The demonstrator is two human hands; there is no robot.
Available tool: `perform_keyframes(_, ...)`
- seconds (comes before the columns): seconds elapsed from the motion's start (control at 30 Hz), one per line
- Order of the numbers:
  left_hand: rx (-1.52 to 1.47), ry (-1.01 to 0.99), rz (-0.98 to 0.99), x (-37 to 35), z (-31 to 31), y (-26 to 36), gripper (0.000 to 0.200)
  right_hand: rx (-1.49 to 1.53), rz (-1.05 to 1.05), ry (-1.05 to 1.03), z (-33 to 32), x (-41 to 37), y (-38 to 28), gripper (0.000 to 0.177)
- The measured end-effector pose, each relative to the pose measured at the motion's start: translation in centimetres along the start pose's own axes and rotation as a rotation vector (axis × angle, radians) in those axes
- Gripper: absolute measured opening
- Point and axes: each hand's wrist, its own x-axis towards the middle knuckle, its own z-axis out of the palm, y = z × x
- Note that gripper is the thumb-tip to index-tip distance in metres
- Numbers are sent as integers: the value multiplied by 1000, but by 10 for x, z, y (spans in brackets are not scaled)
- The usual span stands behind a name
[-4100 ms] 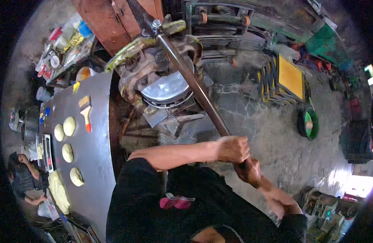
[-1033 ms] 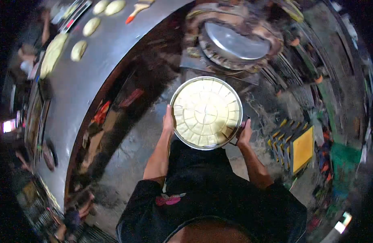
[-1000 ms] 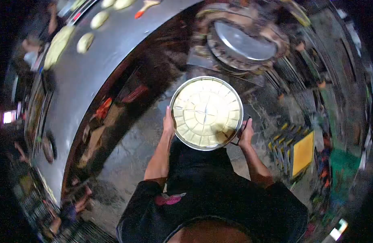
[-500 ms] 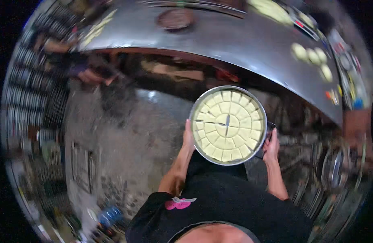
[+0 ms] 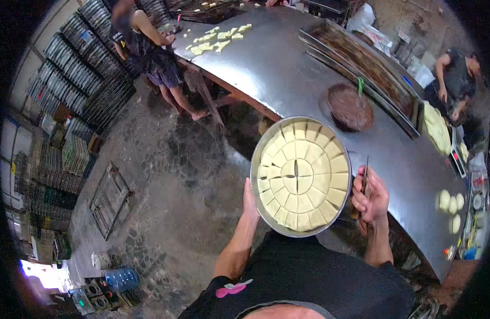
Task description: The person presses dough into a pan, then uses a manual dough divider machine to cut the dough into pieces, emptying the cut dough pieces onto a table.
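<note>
My left hand (image 5: 250, 201) grips the left side of a round metal pan (image 5: 257, 210), its fingers mostly hidden behind the wall. Pale dough (image 5: 303, 194) fills the pan, cut into rings of small pieces, with dark gaps at the centre and along the rim. To the right of the pan, my right hand (image 5: 371, 194) is closed around a knife (image 5: 366, 162), whose thin dark blade points up, nearly edge-on. The pan is held in front of my body, overlapping the table edge in this view.
Across the metal table (image 5: 271, 64) lie dough pieces (image 5: 218, 38), long trays (image 5: 362, 69), a round brown board (image 5: 351, 108) and dough balls (image 5: 451, 202). One person (image 5: 149, 48) stands at the left end, another (image 5: 455, 80) at the far right. A metal frame (image 5: 110, 199) lies on the floor.
My view has swung, bringing more of the table and both people into sight. My right hand has come away from the pan's side, with the knife now upright. My left hand still holds the pan.
</note>
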Motion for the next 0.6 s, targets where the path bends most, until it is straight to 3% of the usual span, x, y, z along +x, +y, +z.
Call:
perform_keyframes(0.1,-75,-75,-33,25,-7,-7,64,21,-18,-127,21,17,2,30)
perform_keyframes(0.17,383,173,70,30,-3,-5,56,-4,9,-185,38,18,12,30)
perform_keyframes(0.2,851,302,154,32,11,7,47,-162,21,-96,58,19,12,28)
perform_keyframes(0.23,1001,231,543,20,30,3,44,-228,43,-133,70,12,15,27)
perform_keyframes(0.27,1089,53,641,-4,58,10,46,-309,2,-130,77,6,21,27)
perform_keyframes(0.37,1101,-338,793,15,141,41,63,-517,-166,-76,88,70,21,23)
perform_keyframes(0.5,1085,-581,863,121,192,68,70,-509,-307,30,73,178,27,17)
perform_keyframes(0.57,1058,-626,817,163,210,86,68,-497,-299,122,93,216,17,14)
perform_keyframes(0.6,1118,-602,893,178,221,94,62,-500,-306,139,98,233,13,14)
